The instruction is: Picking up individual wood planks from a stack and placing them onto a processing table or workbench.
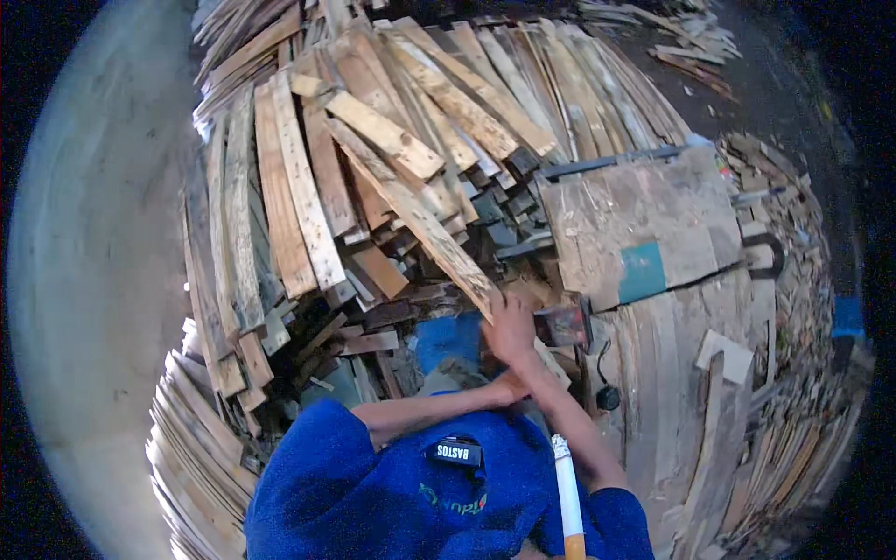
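Board [446, 250], long, narrow and pale, lies aslant through the middle of the frame, its far end on the wood pile [369, 61] and its near part under the right hand [511, 329]; the pile probably bears much of its weight, so one hand can steady it. The right fingers curl over the board, seemingly close together, though blur leaves their exact spacing unclear. The left hand [507, 386] sits just below, near the board's lower stretch, perhaps as a second support; it is partly covered by the right forearm, so whether its fingers are spread or pinching cannot be told. Just right of the hands is a red-and-dark object [565, 325] of unclear kind. The pile's boards mostly point their ends toward the person, likely for easy reach. At centre right a worn, scuffed panel [597, 224] with a teal patch lies beside weathered planks [644, 373]. Beyond, wood scraps [793, 247] heap up at the right edge, more strips [201, 457] lie stacked at lower left, and a smooth, pale grey floor [103, 252] fills the left.
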A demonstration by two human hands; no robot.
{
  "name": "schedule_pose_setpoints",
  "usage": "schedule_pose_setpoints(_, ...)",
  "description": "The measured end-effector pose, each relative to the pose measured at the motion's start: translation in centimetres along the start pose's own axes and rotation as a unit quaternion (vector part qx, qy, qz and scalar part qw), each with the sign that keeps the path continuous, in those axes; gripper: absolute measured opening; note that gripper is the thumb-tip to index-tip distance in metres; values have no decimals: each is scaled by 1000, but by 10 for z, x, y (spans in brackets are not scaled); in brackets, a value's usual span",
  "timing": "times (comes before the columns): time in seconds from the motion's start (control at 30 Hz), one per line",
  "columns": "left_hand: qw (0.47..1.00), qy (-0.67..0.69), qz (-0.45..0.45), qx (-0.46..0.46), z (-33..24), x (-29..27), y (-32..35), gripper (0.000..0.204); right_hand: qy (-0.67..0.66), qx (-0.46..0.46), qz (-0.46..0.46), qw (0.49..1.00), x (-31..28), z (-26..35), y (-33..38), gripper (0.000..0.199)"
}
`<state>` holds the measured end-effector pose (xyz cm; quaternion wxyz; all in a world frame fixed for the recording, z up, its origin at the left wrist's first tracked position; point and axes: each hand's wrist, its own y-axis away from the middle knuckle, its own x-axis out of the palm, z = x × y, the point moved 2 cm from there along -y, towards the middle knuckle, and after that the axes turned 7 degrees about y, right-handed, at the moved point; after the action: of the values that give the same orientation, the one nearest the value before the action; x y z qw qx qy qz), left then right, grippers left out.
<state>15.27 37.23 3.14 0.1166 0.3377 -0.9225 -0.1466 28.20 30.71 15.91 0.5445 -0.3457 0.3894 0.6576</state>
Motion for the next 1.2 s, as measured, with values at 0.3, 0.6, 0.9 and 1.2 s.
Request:
schedule_pose_setpoints(0.3,908,-206,299,-207,-278,-45,-17,47,-113,61,-60,990,-64,-81,44,28)
schedule_pose_setpoints(0.6,742,-618,249,-70,-294,-3,-151,74,-180,245,16,952,-120,-264,305,61)
schedule_pose_setpoints(0.9,685,-641,322,125,-172,261,-233,52,-75,473,-107,871,-68,-376,543,65)
schedule_pose_setpoints(1.2,667,-620,388,144,-54,440,-275,59,-41,705,-127,696,-5,-434,672,86)
